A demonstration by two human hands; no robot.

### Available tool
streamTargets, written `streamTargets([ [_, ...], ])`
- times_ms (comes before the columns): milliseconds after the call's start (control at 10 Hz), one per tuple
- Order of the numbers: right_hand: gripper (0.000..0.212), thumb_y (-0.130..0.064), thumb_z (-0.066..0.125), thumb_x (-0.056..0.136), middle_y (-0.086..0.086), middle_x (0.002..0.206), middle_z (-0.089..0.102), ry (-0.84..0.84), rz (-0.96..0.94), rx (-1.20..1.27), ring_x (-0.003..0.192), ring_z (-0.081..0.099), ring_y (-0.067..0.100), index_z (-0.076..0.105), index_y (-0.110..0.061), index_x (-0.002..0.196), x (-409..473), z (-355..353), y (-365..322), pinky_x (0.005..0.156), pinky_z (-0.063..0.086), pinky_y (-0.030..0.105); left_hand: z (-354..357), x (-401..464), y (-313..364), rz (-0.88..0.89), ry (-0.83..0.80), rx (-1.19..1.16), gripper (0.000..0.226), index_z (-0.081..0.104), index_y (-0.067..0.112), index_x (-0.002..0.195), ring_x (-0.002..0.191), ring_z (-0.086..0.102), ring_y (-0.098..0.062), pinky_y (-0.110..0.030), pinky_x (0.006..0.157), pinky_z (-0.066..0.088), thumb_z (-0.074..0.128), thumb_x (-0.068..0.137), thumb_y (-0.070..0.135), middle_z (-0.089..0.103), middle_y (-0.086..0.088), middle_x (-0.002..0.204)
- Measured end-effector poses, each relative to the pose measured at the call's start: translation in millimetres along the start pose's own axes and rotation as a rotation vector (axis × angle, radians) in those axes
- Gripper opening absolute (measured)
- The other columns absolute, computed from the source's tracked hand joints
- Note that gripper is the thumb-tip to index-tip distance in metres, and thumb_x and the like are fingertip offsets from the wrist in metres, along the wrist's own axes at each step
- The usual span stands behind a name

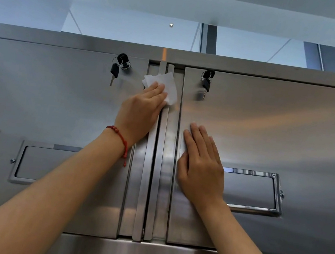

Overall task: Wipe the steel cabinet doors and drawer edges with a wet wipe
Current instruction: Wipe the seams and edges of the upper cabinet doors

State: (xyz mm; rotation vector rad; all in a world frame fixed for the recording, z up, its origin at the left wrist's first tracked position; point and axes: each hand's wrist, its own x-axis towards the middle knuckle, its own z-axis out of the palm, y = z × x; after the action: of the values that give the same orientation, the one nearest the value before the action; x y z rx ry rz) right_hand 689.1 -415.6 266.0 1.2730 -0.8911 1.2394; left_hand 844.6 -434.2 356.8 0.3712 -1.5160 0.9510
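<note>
The left hand (141, 111) presses the wet wipe (165, 86) flat under straight fingers against the vertical strips where the two cabinet doors (60, 101) meet, near their top edge, to clean that seam. The right hand (201, 167) lies released, palm flat on the right door, likely to steady it against the push.

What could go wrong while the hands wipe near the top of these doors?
The wipe under the left hand lies between two hanging keys; a wide stroke may snag one or knock it. The right hand rests flat on the right door and may leave fingerprints on the steel.
</note>
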Motion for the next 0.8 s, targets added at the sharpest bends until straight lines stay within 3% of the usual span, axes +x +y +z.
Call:
streamTargets([
  [400, 0.048, -0.015, 0.036, 0.086, 0.017, 0.137, 0.050, 0.004, -0.002, -0.001, 0.130, 0.044, 0.031, 0.057, 0.001, 0.126, 0, 0, 0, 0.106, 0.038, 0.046, 0, 1, -1, 0.002, -0.007, 0.000, 0.025, 0.063, -0.010, 0.111, 0.115, 0.054, -0.039, -0.048, 0.094, 0.048, 0.057, 0.089, 0.003, 0.058, -0.026, 0.120],
  [600, 0.048, -0.015, 0.036, 0.086, 0.017, 0.137, 0.050, -0.001, -0.002, 0.004, 0.130, 0.043, 0.031, 0.057, 0.001, 0.126, 0, 0, -1, 0.106, 0.038, 0.047, 3, -10, 2, 0.003, 0.020, -0.024, 0.024, 0.064, -0.012, 0.105, 0.108, 0.058, -0.043, -0.052, 0.086, 0.050, 0.060, 0.086, 0.001, 0.060, -0.029, 0.114],
  [800, 0.048, -0.015, 0.036, 0.086, 0.017, 0.137, 0.050, 0.007, -0.003, 0.002, 0.130, 0.044, 0.031, 0.057, 0.001, 0.126, -1, 0, 0, 0.106, 0.038, 0.047, 2, -1, -2, 0.017, 0.017, 0.000, 0.026, 0.064, -0.011, 0.107, 0.111, 0.057, -0.041, -0.049, 0.091, 0.049, 0.057, 0.087, 0.004, 0.060, -0.027, 0.116],
])
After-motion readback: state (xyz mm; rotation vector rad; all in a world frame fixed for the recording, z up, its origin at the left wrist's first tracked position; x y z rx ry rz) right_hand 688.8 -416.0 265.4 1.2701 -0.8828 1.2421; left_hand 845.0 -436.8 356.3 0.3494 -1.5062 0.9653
